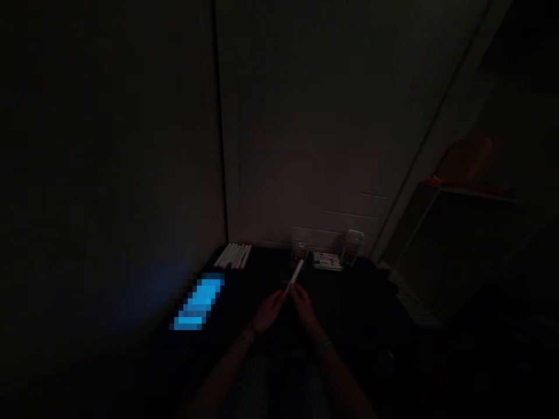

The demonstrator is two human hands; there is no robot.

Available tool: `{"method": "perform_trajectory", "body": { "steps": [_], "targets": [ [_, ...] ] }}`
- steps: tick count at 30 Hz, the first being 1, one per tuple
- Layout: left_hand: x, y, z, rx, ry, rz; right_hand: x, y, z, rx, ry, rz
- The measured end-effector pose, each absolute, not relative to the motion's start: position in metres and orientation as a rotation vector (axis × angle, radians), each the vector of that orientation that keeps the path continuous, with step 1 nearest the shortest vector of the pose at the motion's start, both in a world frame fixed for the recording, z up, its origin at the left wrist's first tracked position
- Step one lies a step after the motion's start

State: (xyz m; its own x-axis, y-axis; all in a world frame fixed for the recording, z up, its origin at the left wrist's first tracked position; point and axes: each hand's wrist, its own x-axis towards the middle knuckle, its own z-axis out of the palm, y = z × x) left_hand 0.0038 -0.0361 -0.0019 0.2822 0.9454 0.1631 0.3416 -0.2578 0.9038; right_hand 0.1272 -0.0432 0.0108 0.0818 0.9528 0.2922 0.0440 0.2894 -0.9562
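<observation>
Left hand (267,312) and right hand (303,305) meet over the dark counter (362,299), fingertips appearing pinched on a slim white marker (296,272) tilted toward one o'clock; handling it seems the step in hand, and any next move calls for a steady two-sided pinch. The left forearm comes from seven o'clock, the right from five. From the hands, a blue glowing patch (200,302) lies at nine, a marker row (233,256) at ten, a flat pack (327,261) at two.
</observation>
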Motion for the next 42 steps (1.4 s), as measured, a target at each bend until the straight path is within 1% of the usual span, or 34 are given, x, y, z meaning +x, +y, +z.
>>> {"method": "perform_trajectory", "body": {
  "steps": [3,6,9,12,15,18,24,31,42],
  "targets": [
    [0.003,-0.033,-0.002,1.778,1.120,0.884,0.128,-0.040,0.005,-1.063,-1.235,1.035],
    [0.005,-0.032,-0.006,1.792,1.116,0.837,0.130,-0.041,-0.001,-1.098,-1.122,1.051],
    [0.009,-0.031,-0.009,1.925,1.238,0.934,0.131,-0.046,-0.002,-1.122,-1.055,0.931],
    [0.012,-0.029,-0.010,2.068,1.476,1.076,0.131,-0.051,0.001,-1.173,-1.105,0.769],
    [0.015,-0.031,-0.011,2.166,1.700,1.023,0.130,-0.052,0.000,-1.221,-1.206,0.667],
    [0.019,-0.035,-0.013,2.268,1.801,0.951,0.129,-0.049,-0.006,-1.332,-1.224,0.603],
    [0.023,-0.038,-0.012,2.323,1.841,0.882,0.133,-0.041,-0.018,-1.487,-1.246,0.555],
    [0.024,-0.035,-0.015,2.344,1.912,0.811,0.134,-0.043,-0.016,-1.470,-1.279,0.526],
    [0.021,-0.036,-0.010,2.335,1.855,0.810,0.135,-0.043,-0.016,-1.456,-1.240,0.463]
  ]
}}
